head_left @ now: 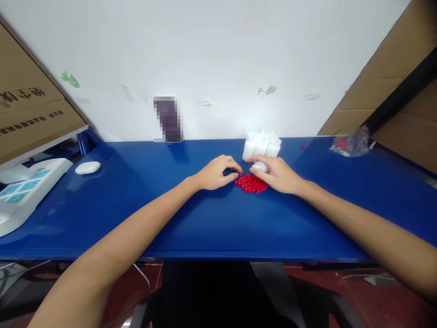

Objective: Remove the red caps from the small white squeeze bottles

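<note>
Small red caps (251, 183) lie in a loose pile on the blue table. My right hand (282, 175) is closed around a small white bottle (261, 166), tilted so that its narrow tip points left above the pile. At the pile's left edge, the thumb and forefinger of my left hand (218, 172) come nearly together in a pinch, with a red cap at the tips. Just behind my right hand, several white bottles (261, 148) with pointed tips stand upright in a group.
A clear plastic bag (351, 143) with red pieces rests at the back right, near a stray red piece (303, 146). At left are a white oval case (88, 167) and a white device (30, 191) with blue panels. A blurred dark upright object (170, 119) leans at the wall.
</note>
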Demonstrator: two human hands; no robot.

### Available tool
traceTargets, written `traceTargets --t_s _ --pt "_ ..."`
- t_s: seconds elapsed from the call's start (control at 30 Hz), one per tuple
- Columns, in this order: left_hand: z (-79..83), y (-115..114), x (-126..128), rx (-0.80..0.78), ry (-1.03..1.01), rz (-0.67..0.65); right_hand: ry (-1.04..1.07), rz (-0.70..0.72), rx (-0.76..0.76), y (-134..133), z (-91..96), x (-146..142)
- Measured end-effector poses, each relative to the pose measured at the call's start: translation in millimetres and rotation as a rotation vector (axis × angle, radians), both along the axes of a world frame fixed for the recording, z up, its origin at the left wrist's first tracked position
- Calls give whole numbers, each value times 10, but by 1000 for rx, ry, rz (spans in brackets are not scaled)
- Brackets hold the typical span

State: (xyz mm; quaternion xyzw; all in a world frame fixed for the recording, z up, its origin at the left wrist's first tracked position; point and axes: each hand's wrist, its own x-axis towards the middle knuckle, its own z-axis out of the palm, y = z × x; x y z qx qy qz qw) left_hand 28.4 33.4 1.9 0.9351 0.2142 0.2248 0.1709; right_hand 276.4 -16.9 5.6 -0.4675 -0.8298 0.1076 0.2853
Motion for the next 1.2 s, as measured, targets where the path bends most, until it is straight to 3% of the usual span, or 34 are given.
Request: traceTargets --t_s 0.97,1.2 --pt "-22 32 27 -17 29 17 -9 11 -22 -20 13 3" --pt "-11 -61 95 37 -271 94 52 -24 107 -21 -44 -40"
